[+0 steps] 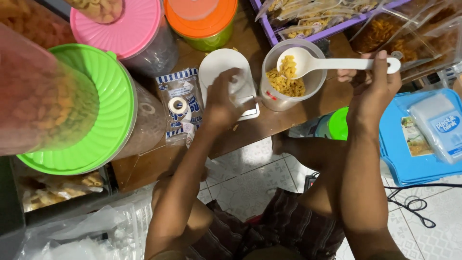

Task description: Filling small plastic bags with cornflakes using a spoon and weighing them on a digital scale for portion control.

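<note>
The right hand (373,86) is closed around the handle of a white plastic ladle spoon (308,62); its bowl, loaded with yellow snack pieces, sits over the clear round plastic tub (288,77) left of the grip; the left hand (224,101) rests with fingers curled on a small white kitchen scale (226,65), just beside that tub; whether it grasps anything I cannot tell.

The single head-worn camera is looking steeply down from close above, facing forward over the person's knees and both forearms onto the near edge of the wooden surface (144,168), tiled floor (250,178) showing below.
</note>
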